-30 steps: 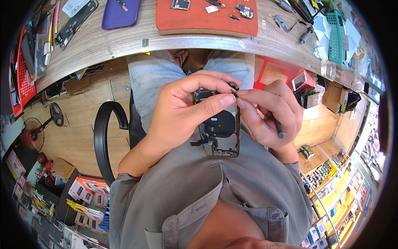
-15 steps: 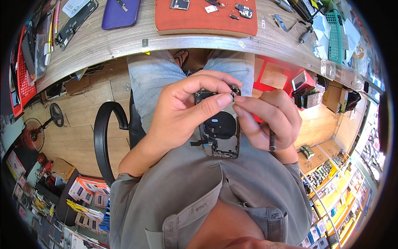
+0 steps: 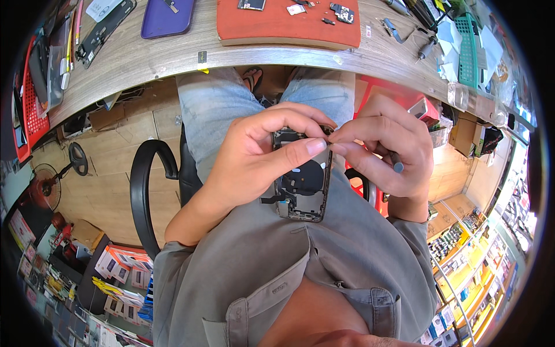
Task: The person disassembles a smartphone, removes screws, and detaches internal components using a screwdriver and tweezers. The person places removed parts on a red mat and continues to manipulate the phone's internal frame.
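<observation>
An opened smartphone housing [image 3: 305, 203], its inside facing up, stands tilted before my chest above my lap. My left hand [image 3: 248, 153] is closed around its upper left part, with the thumb across the inside and the fingers over the top end. A short black flex cable [image 3: 269, 200] sticks out past the housing's left side. At the upper right corner, the thumb and forefinger of my right hand [image 3: 393, 141] are pinched together; whatever they grip there is too small to make out. A slim pen-like tool [image 3: 397, 164] is tucked in that hand's curled fingers.
Across the desk [image 3: 191, 58] lies a red-orange mat [image 3: 277, 32] with small phone parts on it. A purple tray [image 3: 165, 23] is left of it, a teal basket [image 3: 465, 52] far right. A black chair armrest [image 3: 141, 196] rises at my left.
My right hand has shifted right and slightly up and turned, so the tool in it points differently. The housing has tilted a little and moved slightly left; my left hand keeps its hold.
</observation>
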Tool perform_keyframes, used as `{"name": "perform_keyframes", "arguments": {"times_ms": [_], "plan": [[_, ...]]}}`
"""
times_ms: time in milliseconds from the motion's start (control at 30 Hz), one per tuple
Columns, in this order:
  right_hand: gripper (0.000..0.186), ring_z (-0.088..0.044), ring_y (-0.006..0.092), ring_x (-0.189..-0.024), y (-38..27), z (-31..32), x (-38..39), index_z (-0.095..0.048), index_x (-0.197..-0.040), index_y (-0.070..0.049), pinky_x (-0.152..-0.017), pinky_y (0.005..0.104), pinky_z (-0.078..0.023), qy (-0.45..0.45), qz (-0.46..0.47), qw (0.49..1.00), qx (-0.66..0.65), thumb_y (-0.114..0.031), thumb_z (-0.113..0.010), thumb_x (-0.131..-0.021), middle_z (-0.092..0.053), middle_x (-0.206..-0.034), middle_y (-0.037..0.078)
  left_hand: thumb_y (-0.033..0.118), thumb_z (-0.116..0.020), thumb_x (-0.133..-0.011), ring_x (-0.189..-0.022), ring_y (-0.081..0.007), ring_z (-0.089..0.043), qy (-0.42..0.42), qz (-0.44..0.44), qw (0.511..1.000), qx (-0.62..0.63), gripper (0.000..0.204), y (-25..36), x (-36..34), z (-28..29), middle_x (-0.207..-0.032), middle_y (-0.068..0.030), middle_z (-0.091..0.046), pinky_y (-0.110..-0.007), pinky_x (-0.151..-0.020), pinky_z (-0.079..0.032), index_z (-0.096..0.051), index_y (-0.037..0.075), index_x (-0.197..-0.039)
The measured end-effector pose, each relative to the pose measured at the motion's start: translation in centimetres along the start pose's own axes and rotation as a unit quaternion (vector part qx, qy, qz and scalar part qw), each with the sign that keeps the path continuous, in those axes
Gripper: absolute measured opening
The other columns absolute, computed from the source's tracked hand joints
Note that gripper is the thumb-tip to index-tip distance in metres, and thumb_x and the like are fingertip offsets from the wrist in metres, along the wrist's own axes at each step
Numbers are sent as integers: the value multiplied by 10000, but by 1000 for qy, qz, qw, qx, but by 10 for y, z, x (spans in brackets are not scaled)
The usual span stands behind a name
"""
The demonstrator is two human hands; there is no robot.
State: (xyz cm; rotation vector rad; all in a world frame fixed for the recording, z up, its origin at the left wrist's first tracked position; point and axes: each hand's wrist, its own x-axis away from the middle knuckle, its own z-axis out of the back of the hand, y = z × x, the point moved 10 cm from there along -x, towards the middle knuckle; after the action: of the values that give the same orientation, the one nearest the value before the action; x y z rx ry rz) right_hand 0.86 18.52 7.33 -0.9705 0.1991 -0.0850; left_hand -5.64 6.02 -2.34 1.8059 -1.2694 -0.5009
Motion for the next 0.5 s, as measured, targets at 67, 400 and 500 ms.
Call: {"name": "perform_keyframes", "arguments": {"times_ms": [67,400,500], "plan": [[171,-547,115,-684,2,2,-1,-802,-975,-12,-585,261,-388,-13,-40,999,-14,-3,-845,-809,-688,-842,36,32,-730,-1038,-1149,-160,-680,-2,9,1000,1,78,0,1,1,-1312,-150,-715,-314,-983,-549,-758,-9,-1099],[117,-771,250,-824,4,-14,25,-720,-1011,0,-659,310,-575,32,11,999,37,37,-770,-911,-807,-1153,238,-88,-709,-987,-1255,-179,-632,14,53,998,36,304,-23,9,7,-1296,-129,-681,-351,-1065,-517,-585,32,-1237],[127,-807,262,-835,5,-20,37,-692,-1029,3,-619,300,-582,38,37,997,49,33,-765,-929,-818,-1121,222,-85,-718,-985,-1257,-176,-627,22,56,998,20,372,-27,9,8,-1266,-109,-656,-352,-1062,-521,-541,35,-1289]]}}
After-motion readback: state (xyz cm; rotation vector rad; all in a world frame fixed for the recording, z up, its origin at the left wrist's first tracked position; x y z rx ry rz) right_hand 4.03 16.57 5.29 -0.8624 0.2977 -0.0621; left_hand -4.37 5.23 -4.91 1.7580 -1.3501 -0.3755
